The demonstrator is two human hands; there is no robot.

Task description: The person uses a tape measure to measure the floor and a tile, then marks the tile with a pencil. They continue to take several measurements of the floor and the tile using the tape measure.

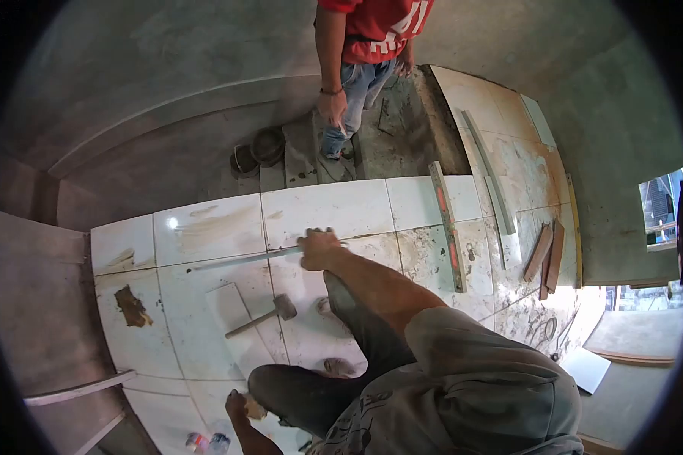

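My right hand [320,249] reaches out over the white tiled surface [326,208], its fingers bent down onto a long, thin metal strip [235,258] lying along a tile joint. Lower down, my left hand [237,405] is closed beside my knee, against a tan, sponge-like piece [256,409]; its fingers are partly hidden. Between my hands a mallet [284,307] lies with its head towards my feet, its handle across a loose-looking white tile [231,303].
Another person [357,76] in a red shirt stands in the sunken strip beyond the tiles, near two dark buckets [267,145]. A red-marked level [448,227], a long bar [487,171] and wood offcuts [546,258] lie rightward. Small containers [207,442] stand at the bottom.
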